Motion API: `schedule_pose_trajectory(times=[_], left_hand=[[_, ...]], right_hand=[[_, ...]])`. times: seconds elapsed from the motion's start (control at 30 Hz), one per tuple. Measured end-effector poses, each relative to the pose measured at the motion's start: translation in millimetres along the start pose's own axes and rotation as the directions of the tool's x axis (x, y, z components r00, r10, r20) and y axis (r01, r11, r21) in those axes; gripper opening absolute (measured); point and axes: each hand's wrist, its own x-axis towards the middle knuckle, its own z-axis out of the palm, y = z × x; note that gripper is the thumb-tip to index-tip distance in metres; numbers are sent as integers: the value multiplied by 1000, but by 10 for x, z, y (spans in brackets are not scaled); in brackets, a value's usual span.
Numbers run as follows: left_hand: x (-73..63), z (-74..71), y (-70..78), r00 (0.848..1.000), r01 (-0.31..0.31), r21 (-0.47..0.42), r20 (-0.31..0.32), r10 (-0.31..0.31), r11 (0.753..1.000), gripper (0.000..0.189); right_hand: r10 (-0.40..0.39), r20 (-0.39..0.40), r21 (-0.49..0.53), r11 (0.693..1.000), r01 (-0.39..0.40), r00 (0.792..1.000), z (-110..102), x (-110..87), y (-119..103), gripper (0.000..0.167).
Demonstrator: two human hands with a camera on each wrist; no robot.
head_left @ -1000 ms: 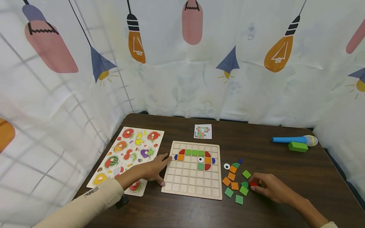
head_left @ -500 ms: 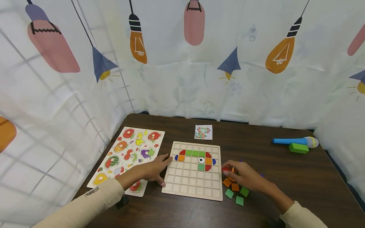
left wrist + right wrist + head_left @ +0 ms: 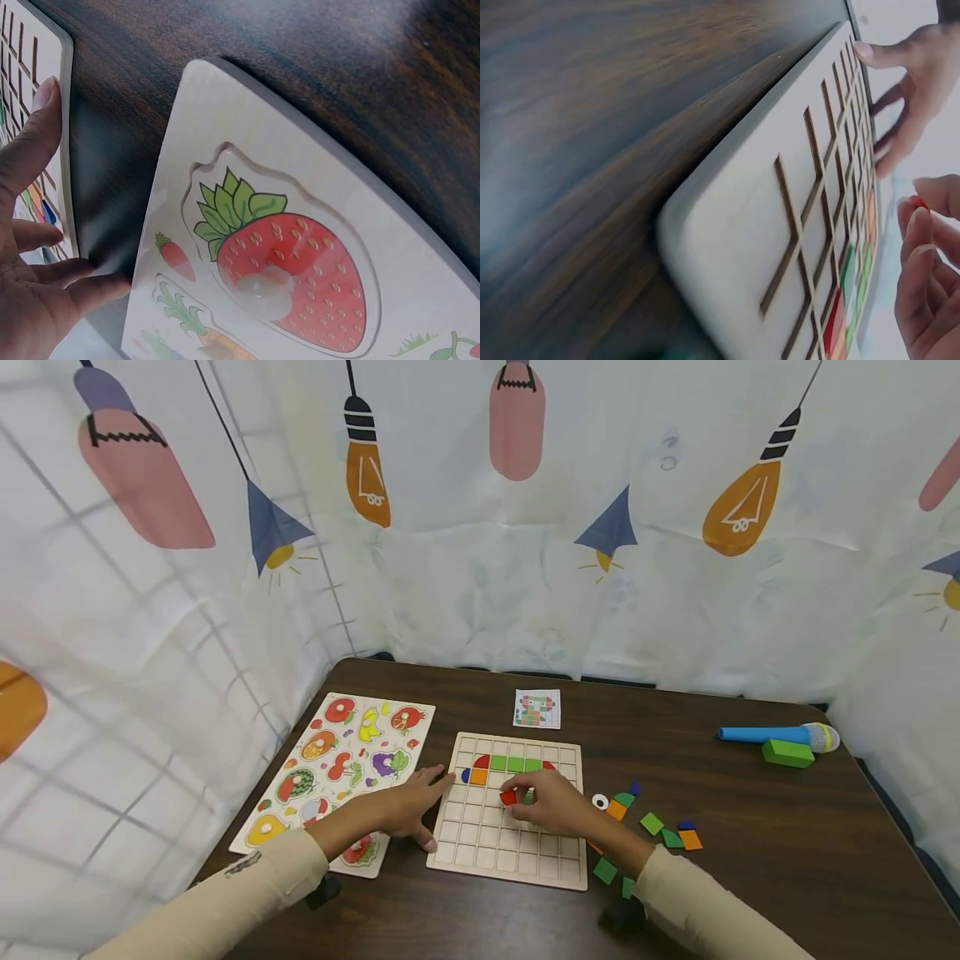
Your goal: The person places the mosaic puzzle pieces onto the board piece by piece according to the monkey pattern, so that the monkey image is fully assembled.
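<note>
My right hand (image 3: 551, 802) pinches a small red tile (image 3: 508, 797) between thumb and fingertips, over the middle of a wooden grid board (image 3: 480, 837). The right wrist view shows the same red tile (image 3: 919, 202) held above the board's surface. My left hand (image 3: 408, 806) rests at the board's left edge, with thumb and fingers spread along it. Set in the grid are a blue tile (image 3: 466, 775), an orange square (image 3: 478, 776), a red quarter-round tile (image 3: 482, 762) and a row of green squares (image 3: 515, 764). My right hand hides other tiles there.
Loose tiles lie right of the board, including a white eye disc (image 3: 600, 802) and a green square (image 3: 651, 823). A fruit puzzle board (image 3: 347, 818) lies under my left forearm. Behind the grid is a picture card (image 3: 537, 708). A toy microphone (image 3: 765, 733) and green block (image 3: 787, 752) sit back right.
My right hand has carried the red tile leftward from the loose tiles to over the grid board. Some loose tiles have shifted rightward. My left hand has stayed at the board's edge.
</note>
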Motion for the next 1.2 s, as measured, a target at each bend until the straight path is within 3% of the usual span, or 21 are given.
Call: schedule_pose_trajectory(times=[0.27, 0.47, 0.7, 1.2], left_hand=[[-13, -16, 12, 1000, -5, 11, 0, 5, 1000, 108], [-20, -27, 10, 1000, -6, 22, 2, 6, 1000, 107], [-15, -24, 10, 1000, -7, 22, 5, 7, 1000, 108], [-17, -26, 23, 1000, 3, 7, 8, -3, 1000, 108]], right_hand=[[5, -17, -58, 998, -6, 1000, 267, 233, -83, 25], [52, -55, -71, 996, -56, 997, 385, 346, -91, 27], [87, -85, -96, 991, -95, 993, 394, 387, -74, 28], [44, -150, -179, 981, -71, 988, 387, 410, -77, 17]])
